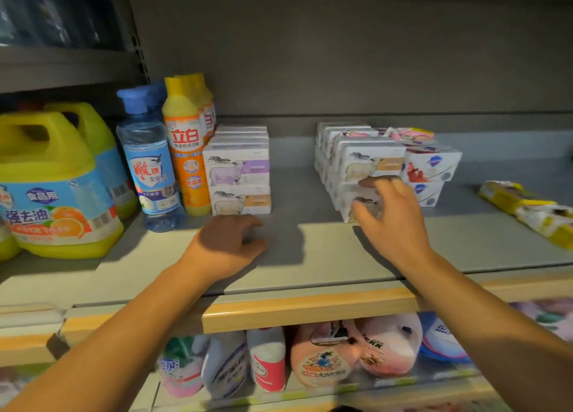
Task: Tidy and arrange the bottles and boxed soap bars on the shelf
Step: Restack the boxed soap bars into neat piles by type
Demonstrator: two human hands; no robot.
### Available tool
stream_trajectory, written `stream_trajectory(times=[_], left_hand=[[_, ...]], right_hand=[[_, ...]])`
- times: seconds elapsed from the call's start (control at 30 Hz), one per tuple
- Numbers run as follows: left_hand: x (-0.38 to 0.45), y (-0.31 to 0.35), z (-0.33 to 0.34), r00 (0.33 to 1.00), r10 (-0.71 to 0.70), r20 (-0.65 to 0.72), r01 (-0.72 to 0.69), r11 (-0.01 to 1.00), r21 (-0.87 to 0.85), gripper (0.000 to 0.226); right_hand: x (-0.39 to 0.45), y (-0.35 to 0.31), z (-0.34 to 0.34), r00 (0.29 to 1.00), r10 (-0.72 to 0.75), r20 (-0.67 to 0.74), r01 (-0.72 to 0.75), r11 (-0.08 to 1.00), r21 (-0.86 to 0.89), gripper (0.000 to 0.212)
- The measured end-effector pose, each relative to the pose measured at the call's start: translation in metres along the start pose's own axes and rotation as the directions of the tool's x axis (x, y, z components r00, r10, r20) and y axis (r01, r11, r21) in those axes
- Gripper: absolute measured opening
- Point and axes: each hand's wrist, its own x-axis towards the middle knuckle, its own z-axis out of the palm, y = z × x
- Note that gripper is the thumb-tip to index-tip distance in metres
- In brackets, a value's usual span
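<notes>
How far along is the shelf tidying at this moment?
Partway. Done: the bottles stand upright at the left, with a squared stack of sheep-print soap boxes beside them. In hand: the right hand reaches the skewed right-hand soap stack, fingers on its lowest front box; the left hand rests on the shelf. Left: that stack and the loose yellow packets.

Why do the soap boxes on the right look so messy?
The right group of sheep soap boxes sits crooked, turned at an angle to the shelf edge, while the left stack stands square. The right hand reaches to its lowest box. Yellow packets lie flat and slanted at far right.
</notes>
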Motion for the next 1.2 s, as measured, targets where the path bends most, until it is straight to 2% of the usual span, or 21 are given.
stream_trajectory(times=[0.1,0.23,0.3,0.47,0.53,0.63,0.73,0.83,0.97,1.03,1.1,1.2], left_hand=[[0.017,0.028,0.013,1.000,0.005,-0.014,-0.007,0.995,-0.102,0.039],[0.038,0.062,0.033,0.999,-0.004,-0.043,-0.006,0.971,-0.239,0.038],[0.048,0.074,0.041,0.999,-0.005,-0.054,-0.013,0.943,-0.332,0.038],[0.065,0.089,0.056,0.992,-0.065,-0.105,0.012,0.897,-0.442,0.037],[0.064,0.088,0.056,0.992,-0.054,-0.112,-0.003,0.891,-0.454,0.041],[0.062,0.084,0.056,0.996,-0.011,-0.094,-0.032,0.891,-0.453,0.049],[0.060,0.083,0.053,0.996,0.007,-0.087,-0.048,0.872,-0.487,0.051],[0.058,0.083,0.049,0.995,0.040,-0.086,-0.082,0.816,-0.572,0.040],[0.057,0.081,0.043,0.996,-0.015,-0.093,-0.053,0.727,-0.684,0.046],[0.057,0.082,0.040,0.996,-0.041,-0.082,-0.031,0.693,-0.721,0.040],[0.056,0.082,0.039,0.997,-0.054,-0.052,-0.005,0.651,-0.759,0.032],[0.055,0.081,0.039,0.992,-0.118,0.034,0.086,0.467,-0.880,0.024]], right_hand=[[0.007,0.023,-0.012,0.998,0.064,-0.012,-0.065,0.996,-0.062,0.040],[0.014,0.052,-0.020,0.985,0.151,0.090,-0.135,0.977,-0.163,0.053],[0.012,0.061,-0.018,0.980,0.143,0.141,-0.123,0.981,-0.148,0.053],[0.008,0.069,-0.013,0.985,0.124,0.118,-0.130,0.990,0.047,0.040],[0.009,0.067,-0.015,0.986,0.132,0.101,-0.144,0.981,0.131,0.042],[0.011,0.063,-0.016,0.966,0.161,0.203,-0.216,0.932,0.291,0.049],[0.010,0.055,-0.016,0.951,0.147,0.271,-0.250,0.882,0.399,0.039],[0.009,0.043,-0.014,0.942,0.160,0.293,-0.305,0.772,0.558,0.036],[0.004,0.025,-0.006,0.901,0.204,0.383,-0.431,0.517,0.739,0.031],[0.001,0.022,-0.006,0.909,0.190,0.371,-0.415,0.498,0.761,0.040],[-0.003,0.024,-0.008,0.919,0.104,0.379,-0.372,0.540,0.755,0.061],[-0.005,0.028,-0.010,0.897,0.014,0.441,-0.357,0.608,0.709,0.080]])
